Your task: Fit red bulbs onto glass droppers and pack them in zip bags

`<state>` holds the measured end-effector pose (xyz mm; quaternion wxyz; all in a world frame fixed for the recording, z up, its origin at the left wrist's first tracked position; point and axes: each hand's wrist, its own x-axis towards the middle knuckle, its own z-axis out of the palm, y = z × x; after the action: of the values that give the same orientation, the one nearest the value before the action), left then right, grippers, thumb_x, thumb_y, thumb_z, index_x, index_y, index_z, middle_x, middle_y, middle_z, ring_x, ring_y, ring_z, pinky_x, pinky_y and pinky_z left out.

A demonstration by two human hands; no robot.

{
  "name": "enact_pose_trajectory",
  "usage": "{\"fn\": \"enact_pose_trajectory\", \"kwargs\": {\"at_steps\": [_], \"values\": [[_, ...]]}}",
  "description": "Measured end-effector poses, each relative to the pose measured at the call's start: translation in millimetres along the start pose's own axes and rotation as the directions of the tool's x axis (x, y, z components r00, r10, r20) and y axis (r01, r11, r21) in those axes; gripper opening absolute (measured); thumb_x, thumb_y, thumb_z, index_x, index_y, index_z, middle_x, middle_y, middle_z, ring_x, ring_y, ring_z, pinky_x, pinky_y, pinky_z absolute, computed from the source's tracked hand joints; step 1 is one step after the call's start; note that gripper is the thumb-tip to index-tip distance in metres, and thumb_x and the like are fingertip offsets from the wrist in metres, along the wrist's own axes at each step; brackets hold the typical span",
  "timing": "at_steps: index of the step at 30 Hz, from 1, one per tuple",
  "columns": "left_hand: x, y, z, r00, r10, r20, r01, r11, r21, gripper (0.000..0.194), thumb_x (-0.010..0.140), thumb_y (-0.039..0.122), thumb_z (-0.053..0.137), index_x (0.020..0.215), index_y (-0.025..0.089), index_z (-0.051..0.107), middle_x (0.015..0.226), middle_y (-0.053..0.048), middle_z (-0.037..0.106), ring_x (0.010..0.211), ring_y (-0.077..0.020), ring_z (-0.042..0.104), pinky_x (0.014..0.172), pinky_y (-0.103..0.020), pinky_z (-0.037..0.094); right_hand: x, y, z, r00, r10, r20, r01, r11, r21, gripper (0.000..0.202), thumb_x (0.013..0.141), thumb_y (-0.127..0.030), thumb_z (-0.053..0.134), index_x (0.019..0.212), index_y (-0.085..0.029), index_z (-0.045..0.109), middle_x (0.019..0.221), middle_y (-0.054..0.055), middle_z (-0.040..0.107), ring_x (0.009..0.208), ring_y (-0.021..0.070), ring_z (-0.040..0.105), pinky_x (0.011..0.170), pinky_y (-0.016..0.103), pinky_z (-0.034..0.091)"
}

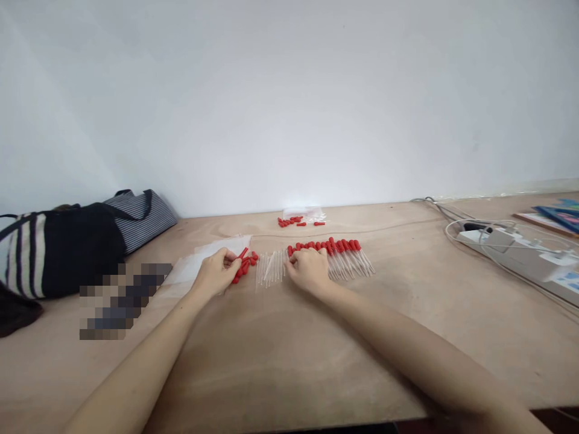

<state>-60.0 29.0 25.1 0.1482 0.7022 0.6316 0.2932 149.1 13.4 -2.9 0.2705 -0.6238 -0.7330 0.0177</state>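
Observation:
My left hand [219, 270] is closed in a pinch on a red rubber dropper bulb [243, 253]. Just beside its fingertips lies a small pile of loose red bulbs [245, 269]. Several clear thin dropper tubes [270, 268] lie side by side between my two hands. My right hand [310, 268] is closed over the left end of a row of droppers with red bulbs [348, 256], their clear tubes pointing toward me. Its fingertips bend down next to the bare tubes, and what they grip is hidden.
White sheets or bags [185, 265] lie left of my left hand. Near the wall are more red bulbs [289, 222] and a clear plastic bag [304, 213]. A black bag [81, 247] stands at left. Power strips [529, 253] with cables lie at right.

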Motion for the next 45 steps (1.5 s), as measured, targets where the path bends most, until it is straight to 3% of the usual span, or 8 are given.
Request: {"fn": "enact_pose_trajectory", "kwargs": {"at_steps": [3, 9, 16, 27, 34, 39, 41, 45], "values": [[-2.4, -3.8, -2.4, 1.000, -0.003, -0.003, 0.002, 0.996, -0.087, 0.012, 0.070, 0.030, 0.047, 0.068, 0.019, 0.047, 0.057, 0.002, 0.064, 0.054, -0.0142, 0.061, 0.053, -0.023, 0.047, 22.6, -19.5, 10.1, 0.992, 0.106, 0.070, -0.102, 0.993, -0.059, 0.034, 0.076, -0.043, 0.042, 0.075, -0.016, 0.064, 0.078, 0.009, 0.064, 0.081, 0.0223, 0.055, 0.081, 0.040, 0.024], [1.0, -8.3, -4.6, 0.995, 0.043, -0.090, -0.037, 0.997, 0.063, 0.011, 0.065, 0.028, 0.051, 0.070, 0.018, 0.050, 0.067, 0.000, 0.065, 0.062, -0.0145, 0.061, 0.058, -0.022, 0.047, 39.0, -42.3, 23.5, 0.962, 0.207, 0.181, -0.201, 0.978, -0.049, 0.046, 0.072, -0.053, 0.043, 0.087, -0.014, 0.062, 0.089, 0.013, 0.064, 0.085, 0.0256, 0.057, 0.085, 0.043, 0.023], [4.5, -14.1, 1.2, 0.977, 0.157, -0.144, -0.139, 0.982, 0.131, 0.029, 0.064, 0.026, 0.048, 0.090, 0.017, 0.060, 0.086, -0.004, 0.063, 0.070, -0.0160, 0.059, 0.066, -0.026, 0.047, 41.1, -44.2, 24.0, 0.941, 0.250, 0.227, -0.244, 0.968, -0.051, 0.029, 0.072, -0.035, 0.048, 0.087, -0.015, 0.063, 0.088, 0.013, 0.065, 0.084, 0.0247, 0.058, 0.083, 0.041, 0.025], [-16.2, 4.7, 41.9, 0.947, 0.301, -0.111, -0.300, 0.954, 0.021, 0.012, 0.072, 0.027, 0.048, 0.079, 0.019, 0.052, 0.082, -0.003, 0.061, 0.072, -0.0157, 0.057, 0.067, -0.027, 0.046, 41.6, -48.9, 17.0, 0.945, 0.184, 0.272, -0.170, 0.983, -0.072, 0.025, 0.072, -0.026, 0.049, 0.088, -0.015, 0.063, 0.094, 0.014, 0.064, 0.090, 0.0266, 0.056, 0.080, 0.041, 0.030], [-28.6, 16.1, 51.5, 0.859, 0.507, -0.071, -0.500, 0.861, 0.095, 0.008, 0.076, 0.023, 0.046, 0.078, 0.019, 0.052, 0.078, -0.003, 0.059, 0.079, -0.0178, 0.054, 0.073, -0.030, 0.042, 18.2, -0.4, -27.4, 0.972, 0.054, 0.230, -0.055, 0.998, 0.000, 0.026, 0.082, -0.024, 0.036, 0.089, -0.010, 0.057, 0.090, 0.016, 0.062, 0.084, 0.0234, 0.057, 0.070, 0.032, 0.037], [-35.0, 34.7, 70.1, 0.739, 0.673, 0.019, -0.671, 0.734, 0.100, 0.018, 0.080, 0.019, 0.043, 0.094, 0.019, 0.055, 0.085, -0.005, 0.060, 0.081, -0.0173, 0.052, 0.075, -0.030, 0.040, -23.5, 59.2, -33.1, 0.935, -0.347, 0.072, 0.320, 0.913, 0.253, 0.020, 0.085, -0.017, 0.033, 0.099, -0.014, 0.047, 0.086, 0.007, 0.061, 0.073, 0.0154, 0.055, 0.070, 0.028, 0.037], [-34.0, 42.0, 76.6, 0.729, 0.683, 0.037, -0.682, 0.723, 0.109, 0.019, 0.081, 0.020, 0.043, 0.094, 0.020, 0.056, 0.086, -0.005, 0.060, 0.082, -0.0175, 0.052, 0.077, -0.031, 0.039, -35.5, 76.8, -27.6, 0.913, -0.408, -0.003, 0.397, 0.886, 0.239, 0.026, 0.084, -0.013, 0.032, 0.106, -0.015, 0.046, 0.096, 0.009, 0.058, 0.086, 0.0172, 0.053, 0.076, 0.030, 0.036], [-29.6, 51.0, 83.4, 0.744, 0.667, 0.037, -0.664, 0.732, 0.153, 0.017, 0.082, 0.022, 0.043, 0.089, 0.019, 0.057, 0.087, -0.004, 0.061, 0.085, -0.0185, 0.052, 0.077, -0.032, 0.037, -42.9, 91.4, -18.5, 0.919, -0.393, -0.009, 0.388, 0.903, 0.182, 0.033, 0.082, -0.009, 0.031, 0.110, -0.016, 0.048, 0.090, 0.008, 0.058, 0.083, 0.0177, 0.052, 0.073, 0.031, 0.036]]}}
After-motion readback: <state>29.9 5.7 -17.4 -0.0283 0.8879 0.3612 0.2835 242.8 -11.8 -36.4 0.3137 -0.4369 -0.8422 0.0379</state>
